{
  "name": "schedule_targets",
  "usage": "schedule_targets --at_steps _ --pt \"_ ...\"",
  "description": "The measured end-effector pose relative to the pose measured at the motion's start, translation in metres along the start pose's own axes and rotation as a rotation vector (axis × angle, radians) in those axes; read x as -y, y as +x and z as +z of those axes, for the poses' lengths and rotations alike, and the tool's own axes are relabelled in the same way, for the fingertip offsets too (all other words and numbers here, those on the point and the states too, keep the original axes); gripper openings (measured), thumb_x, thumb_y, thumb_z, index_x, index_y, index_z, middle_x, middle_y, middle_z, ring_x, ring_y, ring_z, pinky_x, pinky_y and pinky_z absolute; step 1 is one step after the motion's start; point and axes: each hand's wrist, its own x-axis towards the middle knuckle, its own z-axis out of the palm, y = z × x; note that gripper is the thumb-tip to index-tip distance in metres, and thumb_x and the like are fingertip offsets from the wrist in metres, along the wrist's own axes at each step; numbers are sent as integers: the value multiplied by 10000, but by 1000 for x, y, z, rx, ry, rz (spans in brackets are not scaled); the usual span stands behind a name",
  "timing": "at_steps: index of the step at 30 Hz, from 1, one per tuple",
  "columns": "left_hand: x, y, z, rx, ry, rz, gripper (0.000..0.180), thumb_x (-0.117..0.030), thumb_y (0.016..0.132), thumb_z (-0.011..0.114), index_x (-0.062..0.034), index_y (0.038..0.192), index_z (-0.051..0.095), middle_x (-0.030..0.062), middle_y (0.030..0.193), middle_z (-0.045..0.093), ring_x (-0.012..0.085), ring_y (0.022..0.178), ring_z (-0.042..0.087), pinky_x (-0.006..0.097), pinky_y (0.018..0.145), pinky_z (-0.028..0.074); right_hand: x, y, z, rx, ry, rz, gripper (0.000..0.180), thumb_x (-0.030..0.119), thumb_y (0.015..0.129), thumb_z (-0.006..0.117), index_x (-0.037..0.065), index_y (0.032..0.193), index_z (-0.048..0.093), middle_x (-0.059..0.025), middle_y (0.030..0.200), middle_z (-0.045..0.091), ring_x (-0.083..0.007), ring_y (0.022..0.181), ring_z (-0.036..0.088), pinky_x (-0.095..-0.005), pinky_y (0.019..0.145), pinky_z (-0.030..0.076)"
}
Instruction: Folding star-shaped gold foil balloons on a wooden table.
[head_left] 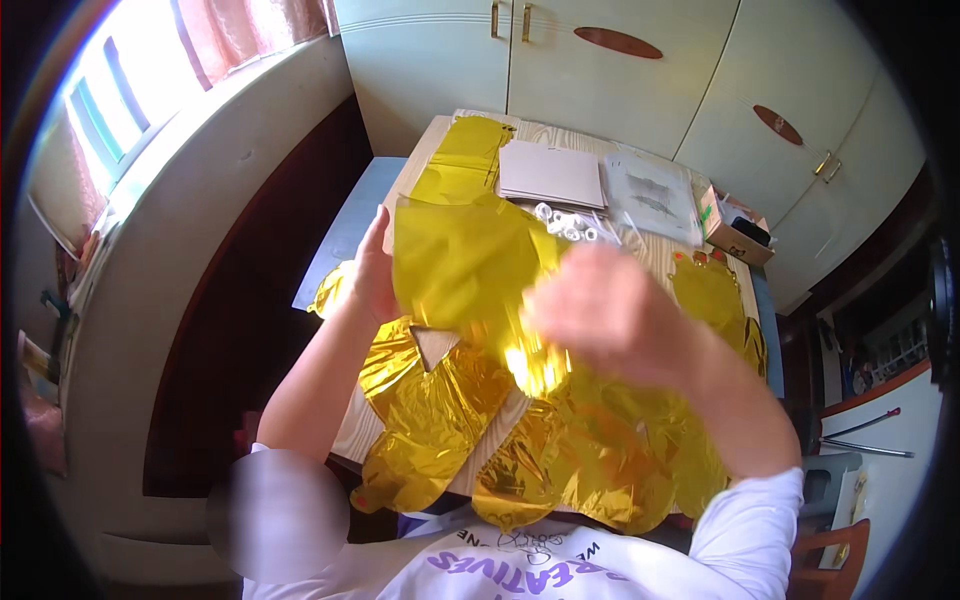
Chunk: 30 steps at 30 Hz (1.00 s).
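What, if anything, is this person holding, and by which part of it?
A flat, shiny gold foil piece: the left hand holds its left edge. The right hand is at its right side, too blurred to tell whether it grips.

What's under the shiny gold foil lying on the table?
The pale wooden table peeks through a gap in the gold foil. Anything else under it is covered up, so I can't tell.

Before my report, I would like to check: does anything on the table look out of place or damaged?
Mildly odd: several gold foil pieces overlap loosely, and some reach past the near edge of the table, which looks untidy. I see no clear spill or damage.
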Motion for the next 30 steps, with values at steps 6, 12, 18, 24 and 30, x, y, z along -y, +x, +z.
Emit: schedule_targets --at_steps 6,12,18,24,30 --pt "47 4 -25 -111 192 -220 535 -354 971 643 -25 1370 509 168 1261 649 283 1016 697 451 912 574 126 -94 -20 122 58 82 152 125 816 674 45 943 700 -80 953 704 -219 953 682 -374 887 546" --pt "102 -8 44 -130 622 -310 594 -93 917 724 5 1422 428 153 1063 687 252 941 708 377 792 612 177 -162 -20 34 138 283 193 130 858 671 44 1025 716 -100 1055 724 -246 986 692 -384 886 557" --pt "154 -8 90 81 1721 134 557 -296 836 792 32 1250 613 133 967 726 218 887 725 355 767 585 202 -210 -16 -82 126 546 197 90 855 660 64 1040 724 -102 1056 735 -257 975 704 -402 893 557" --pt "167 -27 84 96 1546 138 353 -243 889 735 14 1120 669 98 909 714 182 799 713 323 697 572 182 -229 -28 -221 -47 874 357 -61 708 690 54 1044 724 -124 1021 748 -306 948 714 -417 879 549" --pt "186 -44 70 248 1765 511 316 -210 886 731 -8 1124 679 142 1031 703 317 933 690 413 793 550 201 -216 -17 0 -114 458 200 126 903 586 32 1028 710 -128 1034 723 -273 986 697 -426 919 550"
